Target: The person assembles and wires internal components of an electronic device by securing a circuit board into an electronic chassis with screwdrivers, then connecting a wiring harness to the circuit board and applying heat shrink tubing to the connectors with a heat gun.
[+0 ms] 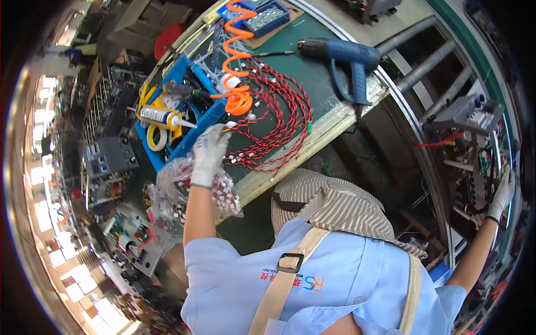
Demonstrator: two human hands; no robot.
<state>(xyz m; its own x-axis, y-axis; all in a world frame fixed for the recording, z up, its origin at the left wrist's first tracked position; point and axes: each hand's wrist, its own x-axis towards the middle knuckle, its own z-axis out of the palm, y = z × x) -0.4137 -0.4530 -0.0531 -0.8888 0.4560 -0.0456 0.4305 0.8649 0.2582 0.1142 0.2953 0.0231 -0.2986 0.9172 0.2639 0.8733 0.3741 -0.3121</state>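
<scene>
My left hand (209, 155), in a white glove, is at the near-left edge of the green workbench. Its fingers are closed on the end of a twisted red-and-black cable (230, 128). More of these cables (279, 103) lie coiled beside it, with small white connectors. Under that wrist is a clear plastic bag (226, 192) of white-ended parts. Far to the right, my right hand (504, 192), gloved too, rests with fingers stretched along the side of an upright grey device (474, 120) with exposed wiring. Its fingertips are small and partly hidden.
A blue heat gun (346, 56) lies at the bench's right edge. An orange coiled hose (239, 72) hangs over the bench. Left of it, a blue bin (192, 142) holds tools, tape and a sealant tube (162, 116). Screw trays (267, 19) stand behind. Metal rollers (427, 73) lie right.
</scene>
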